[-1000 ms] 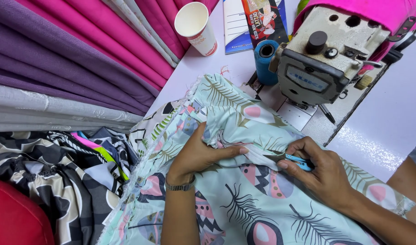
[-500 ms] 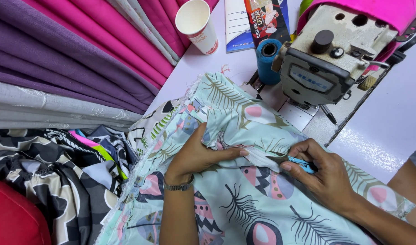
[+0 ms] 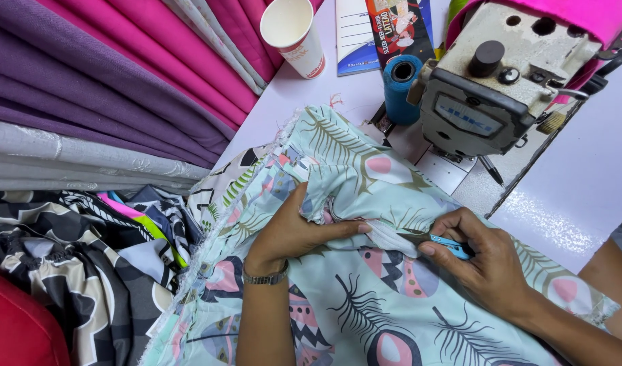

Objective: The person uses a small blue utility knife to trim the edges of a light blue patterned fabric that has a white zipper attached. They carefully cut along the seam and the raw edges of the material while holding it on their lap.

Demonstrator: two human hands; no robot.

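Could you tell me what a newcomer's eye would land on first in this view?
First, the mint feather-print fabric spread across the middle, where the left hand pins a fold and the right hand pinches a small blue tool at the seam. Behind it sits the grey sewing machine, with pink and purple fabric bolts stacked on the left.

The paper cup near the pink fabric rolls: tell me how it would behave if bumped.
The paper cup looks empty and thin-walled, so it is probably very light and would likely slide or tip at a small knock. It narrows toward its base, so once on its side it would probably roll in a curve. Its walls would likely crush under a firm squeeze.
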